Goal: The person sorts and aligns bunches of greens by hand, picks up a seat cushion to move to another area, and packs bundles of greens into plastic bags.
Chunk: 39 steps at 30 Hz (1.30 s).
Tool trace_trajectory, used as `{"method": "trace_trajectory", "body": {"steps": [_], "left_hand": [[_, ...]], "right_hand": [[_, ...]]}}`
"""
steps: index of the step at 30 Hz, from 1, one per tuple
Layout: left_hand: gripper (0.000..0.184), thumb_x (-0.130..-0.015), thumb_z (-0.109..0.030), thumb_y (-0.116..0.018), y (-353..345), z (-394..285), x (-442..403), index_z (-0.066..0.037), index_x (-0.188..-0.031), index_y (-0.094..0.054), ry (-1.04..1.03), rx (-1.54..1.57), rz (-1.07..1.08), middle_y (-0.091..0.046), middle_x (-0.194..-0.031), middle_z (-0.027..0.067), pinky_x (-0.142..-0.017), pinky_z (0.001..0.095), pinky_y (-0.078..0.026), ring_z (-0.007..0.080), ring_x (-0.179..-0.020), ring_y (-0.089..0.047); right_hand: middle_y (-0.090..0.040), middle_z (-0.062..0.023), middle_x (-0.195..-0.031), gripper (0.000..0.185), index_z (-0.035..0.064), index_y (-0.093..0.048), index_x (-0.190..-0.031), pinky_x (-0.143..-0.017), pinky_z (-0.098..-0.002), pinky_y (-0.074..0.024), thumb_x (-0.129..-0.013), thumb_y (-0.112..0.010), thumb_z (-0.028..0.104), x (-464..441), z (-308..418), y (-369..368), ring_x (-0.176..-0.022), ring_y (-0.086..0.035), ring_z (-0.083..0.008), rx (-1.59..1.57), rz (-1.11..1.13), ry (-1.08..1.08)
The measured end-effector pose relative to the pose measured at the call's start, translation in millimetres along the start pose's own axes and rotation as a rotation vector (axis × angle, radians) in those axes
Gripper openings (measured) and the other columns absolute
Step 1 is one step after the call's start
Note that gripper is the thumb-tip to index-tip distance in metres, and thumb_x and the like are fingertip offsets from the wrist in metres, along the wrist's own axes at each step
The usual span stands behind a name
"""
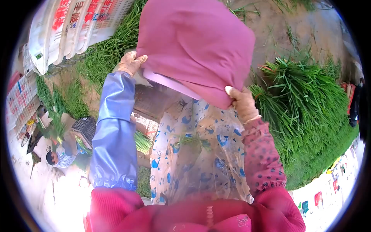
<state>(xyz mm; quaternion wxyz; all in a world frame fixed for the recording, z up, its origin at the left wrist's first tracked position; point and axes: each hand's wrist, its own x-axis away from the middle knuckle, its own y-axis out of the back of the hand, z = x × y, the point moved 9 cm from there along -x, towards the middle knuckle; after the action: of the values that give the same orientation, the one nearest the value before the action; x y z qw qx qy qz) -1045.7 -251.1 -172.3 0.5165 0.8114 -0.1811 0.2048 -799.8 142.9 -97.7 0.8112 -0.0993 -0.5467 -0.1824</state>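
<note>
A large mauve-pink cloth (197,46) is spread in front of me, slightly creased, with a paler lilac strip along its lower left edge. I cannot tell what kind of article it is. My left hand (131,63), in a thin glove, pinches its left edge, fingers closed. Lower down on the right, my gloved right hand (242,103) grips the bottom right corner, thumb on top. The cloth hides part of the floor behind it. Beneath it hangs a clear plastic apron (197,154) printed with blue figures, covering my lap.
A big pile of green leafy stalks (309,112) lies to the right. More loose greens (108,58) cover the floor at the left, beside white printed crates (77,27). Another person (62,156) is at the far left, near a dark crate (84,131).
</note>
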Motion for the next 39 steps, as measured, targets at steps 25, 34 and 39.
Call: {"method": "trace_trajectory", "body": {"steps": [25, 34, 39], "left_hand": [[0.047, -0.074, -0.039, -0.076, 53.7, 3.9, 74.8, 0.003, -0.092, -0.066, -0.024, -0.490, 0.305, -0.066, -0.087, 0.0216, -0.074, 0.0418, -0.050, 0.0373, -0.085, -0.064], [0.025, -0.075, -0.026, -0.069, -47.2, 96.6, 91.5, -0.003, -0.084, -0.068, 0.004, -0.230, 0.350, -0.067, -0.089, 0.0188, -0.081, 0.0443, -0.050, 0.0370, -0.092, -0.062], [0.021, -0.072, -0.009, -0.059, -43.8, 231.5, 36.8, 0.002, -0.089, -0.059, 0.230, 0.278, 0.009, -0.061, -0.075, 0.0073, -0.055, 0.0407, -0.045, 0.0213, -0.063, -0.057]], "right_hand": [[-0.063, -0.0227, -0.106, 0.067, -0.0038, -0.043, -0.131, -0.086, -0.0366, -0.0474, -0.079, -0.069, 0.030, 27.0, -63.2, -14.1, -0.098, -0.062, -0.0317, 0.896, 0.003, 0.087], [-0.065, -0.0170, -0.103, 0.048, -0.0010, -0.058, -0.115, -0.079, -0.0377, -0.0512, -0.080, -0.072, 0.029, -49.9, -51.2, -68.1, -0.093, -0.062, -0.0274, 0.352, 0.167, 0.036], [-0.055, -0.0196, -0.126, 0.070, 0.0005, -0.042, -0.134, -0.101, -0.0364, -0.0388, -0.075, -0.074, 0.017, -51.2, -4.3, -144.9, -0.115, -0.054, -0.0318, 0.156, 0.283, 0.347]]}}
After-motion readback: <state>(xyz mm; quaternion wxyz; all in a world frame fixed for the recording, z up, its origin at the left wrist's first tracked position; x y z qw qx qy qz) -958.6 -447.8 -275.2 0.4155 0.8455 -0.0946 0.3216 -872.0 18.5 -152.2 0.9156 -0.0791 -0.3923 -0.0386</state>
